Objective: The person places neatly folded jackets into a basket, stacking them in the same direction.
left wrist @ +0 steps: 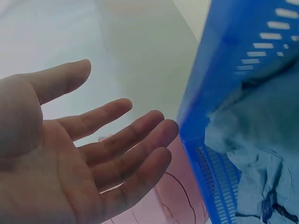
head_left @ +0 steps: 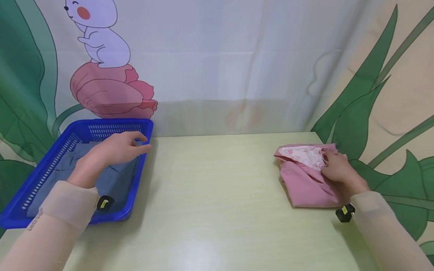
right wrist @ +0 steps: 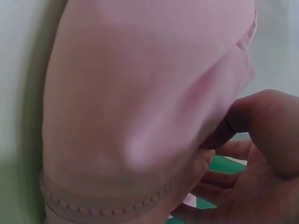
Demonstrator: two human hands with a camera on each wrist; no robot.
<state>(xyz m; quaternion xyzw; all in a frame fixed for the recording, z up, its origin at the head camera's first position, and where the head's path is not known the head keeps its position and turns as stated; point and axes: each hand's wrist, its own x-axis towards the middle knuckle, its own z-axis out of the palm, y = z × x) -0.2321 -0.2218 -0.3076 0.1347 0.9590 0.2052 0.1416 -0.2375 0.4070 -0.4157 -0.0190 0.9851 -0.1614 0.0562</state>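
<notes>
- A person's right hand (head_left: 341, 171) pinched the upper right part of a folded pink cloth (head_left: 308, 186), its thumb and fingers closed on the fabric.
- The left hand (head_left: 118, 150) held nothing, its fingers relaxed and spread apart as it hung over the right side of a blue plastic basket (head_left: 112, 121).
- The pink cloth lay on the right side of the worktop (head_left: 217, 195), near its far edge, with a white section printed in pink (head_left: 301, 155) showing along the top; the right wrist view caught a stitched seam (right wrist: 117, 212) across the fabric.
- Inside the basket, at the left end of the worktop and well apart from the pink cloth, lay rumpled blue-grey fabric (head_left: 116, 184).
- Pale sleeves, left (head_left: 64, 210) and right (head_left: 379, 214), covered the forearms, and a small black device sat at each wrist, left (head_left: 106, 203) and right (head_left: 345, 213).
- Behind the worktop hung a printed curtain (head_left: 210, 67), decorated with a white cartoon animal (head_left: 106, 47) on a pink flower bud (head_left: 108, 90) at left and large green leaves (head_left: 354, 124) at right.
</notes>
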